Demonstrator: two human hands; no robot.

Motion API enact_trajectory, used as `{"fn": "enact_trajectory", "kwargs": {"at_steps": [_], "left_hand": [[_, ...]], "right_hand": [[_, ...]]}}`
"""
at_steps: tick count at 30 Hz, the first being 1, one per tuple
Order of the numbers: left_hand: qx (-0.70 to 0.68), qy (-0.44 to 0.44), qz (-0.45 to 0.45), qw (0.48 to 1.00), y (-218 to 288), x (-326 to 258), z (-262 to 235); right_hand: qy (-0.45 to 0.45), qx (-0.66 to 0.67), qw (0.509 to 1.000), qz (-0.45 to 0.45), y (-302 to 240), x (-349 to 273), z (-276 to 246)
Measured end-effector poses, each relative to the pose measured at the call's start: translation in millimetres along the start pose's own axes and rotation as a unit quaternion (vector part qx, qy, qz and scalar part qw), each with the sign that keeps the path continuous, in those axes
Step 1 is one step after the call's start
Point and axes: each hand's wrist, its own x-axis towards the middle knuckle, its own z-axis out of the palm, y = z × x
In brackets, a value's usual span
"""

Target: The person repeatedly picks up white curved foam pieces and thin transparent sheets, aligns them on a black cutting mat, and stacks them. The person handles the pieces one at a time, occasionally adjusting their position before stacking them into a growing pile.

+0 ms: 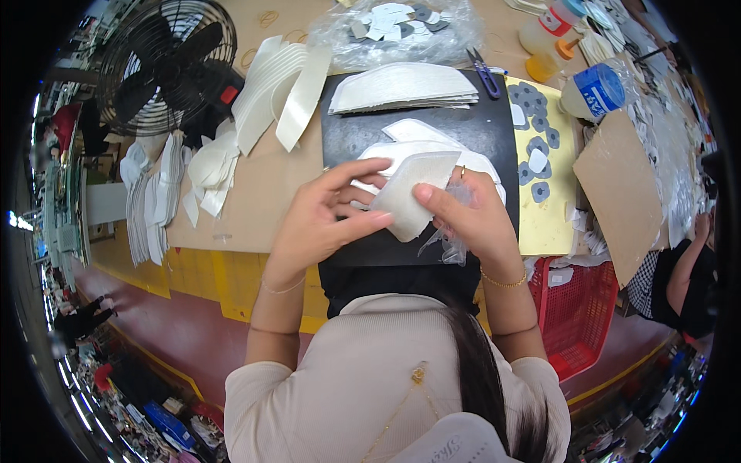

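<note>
My right hand grips a curved off-white sheet piece, its thumb pressed on the upper face. Crumpled clear plastic film hangs beneath that hand; I cannot tell how it is held. Fingers apart, my left hand is at the left edge of the piece, its thumb tip by the lower corner. Below both hands, more white cut pieces lie overlapping on a black board. A neat stack of curved white pieces sits at the board's far side.
Blue-handled thread snips lie right of the stack. A yellow sheet carries several grey pieces. Bottles, including a blue-labelled jar, stand far right. A black fan is at far left, near long white strips. A red basket is below right.
</note>
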Motion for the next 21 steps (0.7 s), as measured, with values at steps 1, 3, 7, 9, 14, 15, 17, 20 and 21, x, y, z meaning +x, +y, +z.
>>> {"fn": "enact_trajectory", "kwargs": {"at_steps": [1,3,7,9,14,15,17,20,21], "left_hand": [[-0.014,0.012,-0.012,1.0,2,3,9],[-0.041,0.014,-0.028,0.999,5,5,15],[0.018,0.059,0.01,0.998,-3,0,24],[0.088,0.077,0.074,0.99,-9,0,28],[0.281,0.084,0.217,0.931,-1,3,37],[0.297,0.085,0.232,0.922,-3,4,36],[0.331,0.085,0.258,0.904,-8,4,35],[0.38,0.096,0.296,0.871,-10,6,36],[0.396,0.095,0.296,0.864,-9,6,37]], "right_hand": [[0.013,-0.009,1.0,-0.015,1,-1,1],[0.058,-0.019,0.996,-0.069,7,-2,4],[0.205,-0.085,0.961,-0.163,5,-14,2],[0.196,-0.166,0.947,-0.191,5,-18,2],[0.151,-0.211,0.936,-0.24,4,-7,9],[0.15,-0.21,0.936,-0.238,1,-7,10],[0.146,-0.208,0.939,-0.231,-3,-8,11],[0.147,-0.213,0.942,-0.214,-6,-10,11],[0.148,-0.217,0.942,-0.207,-8,-10,11]]}}
